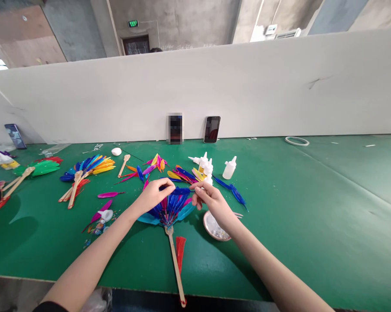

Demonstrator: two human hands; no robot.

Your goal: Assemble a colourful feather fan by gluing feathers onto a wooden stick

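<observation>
A feather fan [168, 210] of blue and pink feathers lies on the green table, its wooden handle [176, 264] and a red tassel [180, 252] pointing toward me. Both hands hold one dark blue feather [181, 190] level above the fan's top. My left hand [153, 195] pinches its left end. My right hand [208, 197] pinches its right end. Loose coloured feathers [179, 173] lie just beyond the hands.
Small white glue bottles [229, 168] stand behind the hands. A shallow dish [213, 227] sits under my right wrist. Finished feather fans [85, 169] lie at the left. Two phones [211, 129] lean on the white partition. A tape ring [297, 141] lies far right.
</observation>
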